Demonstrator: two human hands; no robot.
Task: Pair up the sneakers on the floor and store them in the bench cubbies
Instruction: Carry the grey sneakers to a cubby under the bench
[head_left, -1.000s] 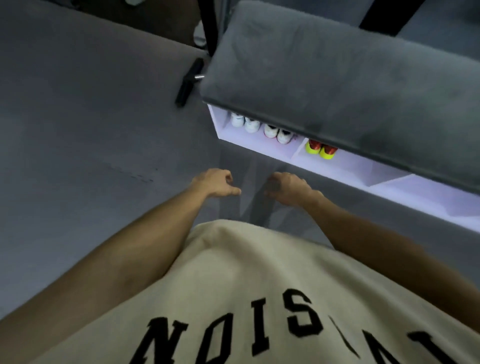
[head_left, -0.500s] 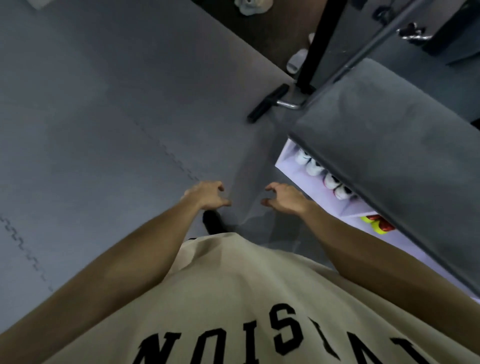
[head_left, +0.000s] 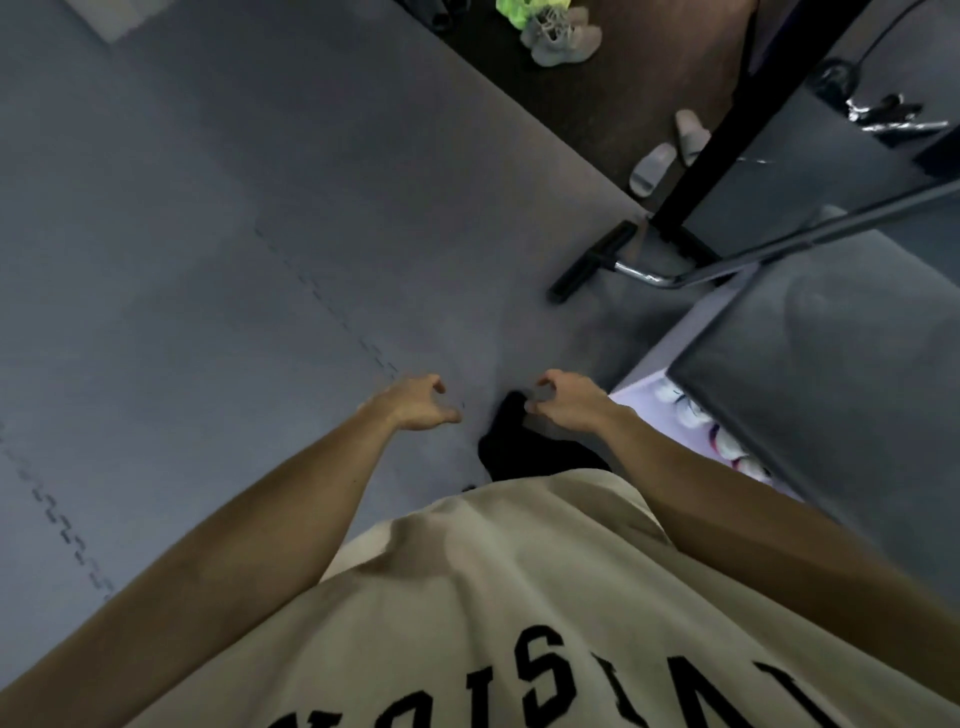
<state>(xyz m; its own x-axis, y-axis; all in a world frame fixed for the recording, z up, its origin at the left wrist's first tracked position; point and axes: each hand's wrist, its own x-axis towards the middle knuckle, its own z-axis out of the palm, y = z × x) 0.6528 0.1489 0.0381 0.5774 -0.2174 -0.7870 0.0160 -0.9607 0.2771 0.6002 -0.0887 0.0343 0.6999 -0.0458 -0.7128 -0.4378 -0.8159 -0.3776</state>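
The bench (head_left: 831, 364) stands at the right with a grey cushion over white cubbies. White sneakers (head_left: 685, 408) show in the nearest cubby under the cushion's edge. A grey sneaker pair (head_left: 561, 36) lies far off on the dark floor at the top, beside a neon green shoe (head_left: 519, 10). My left hand (head_left: 415, 402) and my right hand (head_left: 563, 400) hang in front of me over the grey mat, both empty with fingers loosely curled and apart.
Grey foam mat tiles (head_left: 208, 260) cover the floor at left. Two pale slippers (head_left: 670, 150) lie on the dark floor near a black post (head_left: 727, 135). A chrome bar with a black foot (head_left: 592, 267) rests by the bench's end. My black-socked foot (head_left: 511, 436) is below my hands.
My view has swung left and away from the bench, so the cubbies slid to the right edge and the far sneakers came into sight. Both hands stay empty.
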